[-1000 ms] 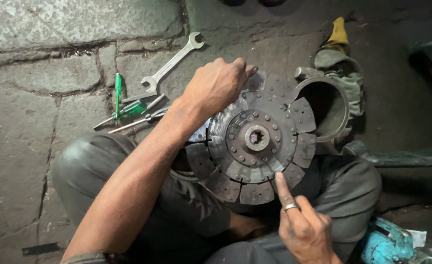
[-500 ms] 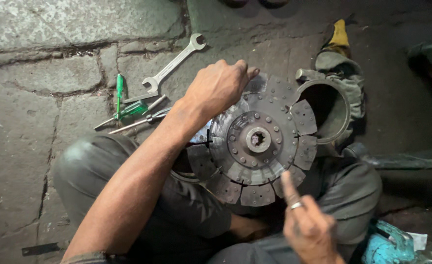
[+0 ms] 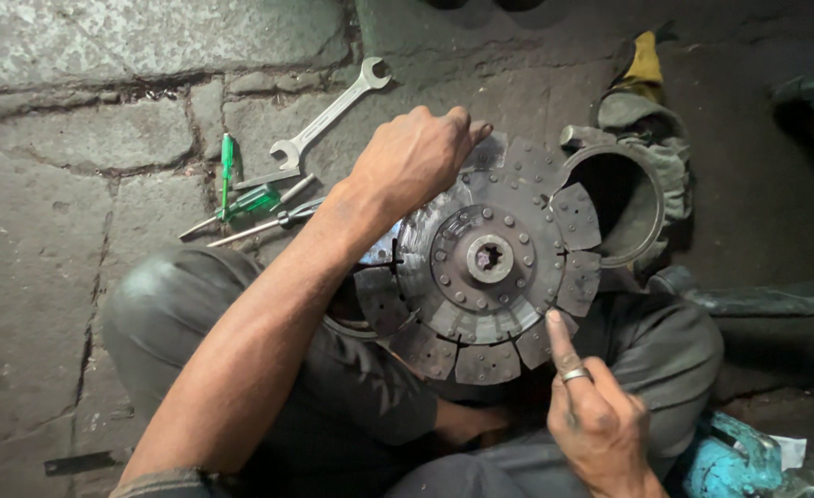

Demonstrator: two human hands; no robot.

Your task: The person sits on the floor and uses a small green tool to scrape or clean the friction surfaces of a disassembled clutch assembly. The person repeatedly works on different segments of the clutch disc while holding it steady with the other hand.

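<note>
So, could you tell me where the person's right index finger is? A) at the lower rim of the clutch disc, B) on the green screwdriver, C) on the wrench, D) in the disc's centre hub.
A: the right hand points its index fingertip to the lower rim of the clutch disc.

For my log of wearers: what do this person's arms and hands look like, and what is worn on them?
Both forearms are bare, no gloves. The left hand carries nothing. The right hand has a plain silver ring on the index finger and dark grime on its fingers.
</note>
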